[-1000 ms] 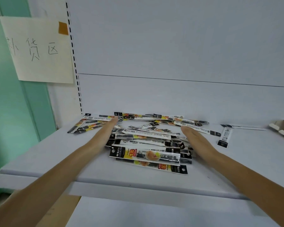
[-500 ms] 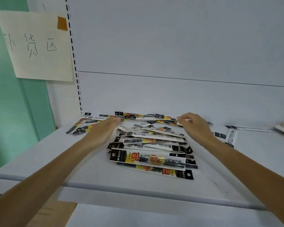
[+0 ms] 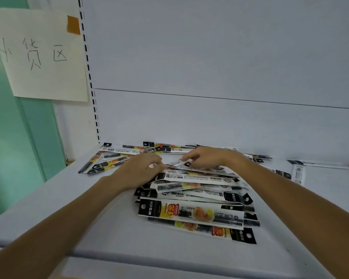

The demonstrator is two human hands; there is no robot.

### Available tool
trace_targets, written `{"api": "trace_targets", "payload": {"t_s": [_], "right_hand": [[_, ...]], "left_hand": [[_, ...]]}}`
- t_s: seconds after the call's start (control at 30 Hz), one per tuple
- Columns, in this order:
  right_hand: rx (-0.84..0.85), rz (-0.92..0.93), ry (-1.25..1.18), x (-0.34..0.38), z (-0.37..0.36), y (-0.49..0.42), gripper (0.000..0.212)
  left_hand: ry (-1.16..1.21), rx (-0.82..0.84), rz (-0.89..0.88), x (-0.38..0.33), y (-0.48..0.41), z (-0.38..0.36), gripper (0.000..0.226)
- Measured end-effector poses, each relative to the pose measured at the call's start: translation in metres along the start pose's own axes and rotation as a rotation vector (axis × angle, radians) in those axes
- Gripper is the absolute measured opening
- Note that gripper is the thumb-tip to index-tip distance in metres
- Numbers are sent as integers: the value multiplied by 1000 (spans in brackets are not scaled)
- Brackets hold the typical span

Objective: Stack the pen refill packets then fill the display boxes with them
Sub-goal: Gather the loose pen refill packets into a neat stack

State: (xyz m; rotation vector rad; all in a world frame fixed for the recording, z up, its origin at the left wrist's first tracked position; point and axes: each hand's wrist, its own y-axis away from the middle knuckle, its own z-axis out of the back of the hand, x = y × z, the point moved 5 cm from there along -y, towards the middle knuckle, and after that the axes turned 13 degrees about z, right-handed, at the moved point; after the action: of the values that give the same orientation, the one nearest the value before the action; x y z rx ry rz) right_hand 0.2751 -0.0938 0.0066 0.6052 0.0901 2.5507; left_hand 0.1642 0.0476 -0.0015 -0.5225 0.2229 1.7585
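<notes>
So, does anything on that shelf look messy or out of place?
The refill packets lie in a loose, criss-crossed heap, not a stack. Strays sit apart: a few at the left rear, others to the right. The right hand pinches one white packet.

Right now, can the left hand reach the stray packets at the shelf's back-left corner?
Probably yes. The left hand lies right beside those stray packets, with nothing on top of them or between; its fingers are at the main pile.
</notes>
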Motion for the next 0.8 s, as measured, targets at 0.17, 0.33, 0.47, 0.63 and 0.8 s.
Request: {"api": "trace_targets", "payload": {"t_s": [0.17, 0.33, 0.47, 0.63, 0.8], "right_hand": [[-96, -3, 179, -1, 5, -4, 52], [-57, 56, 216, -2, 1, -6, 51], [-106, 60, 243, -5, 3, -1, 39], [-190, 25, 265, -14, 5, 12, 27], [-200, 3, 73, -9, 0, 35, 57]], "left_hand": [[-314, -216, -29, -1, -2, 15, 26], [129, -28, -85, -11, -3, 17, 31], [-55, 186, 6, -9, 0, -4, 48], [86, -40, -54, 0, 8, 9, 81], [158, -3, 218, 30, 8, 8, 54]]}}
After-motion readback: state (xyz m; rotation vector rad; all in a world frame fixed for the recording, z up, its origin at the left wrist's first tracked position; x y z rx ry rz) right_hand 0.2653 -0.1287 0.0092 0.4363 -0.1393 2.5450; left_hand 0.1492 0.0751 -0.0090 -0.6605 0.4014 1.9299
